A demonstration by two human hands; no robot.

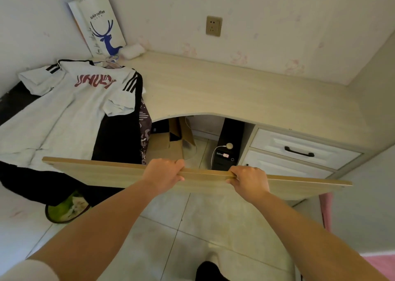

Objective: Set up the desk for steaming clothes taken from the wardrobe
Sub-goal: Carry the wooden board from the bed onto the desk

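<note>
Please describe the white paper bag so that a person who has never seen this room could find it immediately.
Start from the pale wooden desk along the wall and follow it to its far left corner. There the white paper bag leans upright against the wall, behind the white T-shirt and beside a small white roll. It alone bears a blue deer and the words "luckin coffee".

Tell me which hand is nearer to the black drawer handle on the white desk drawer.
Right. The right hand grips the long wooden board just below-left of the black drawer handle; the left hand grips the same board farther left, toward the white T-shirt.
</note>
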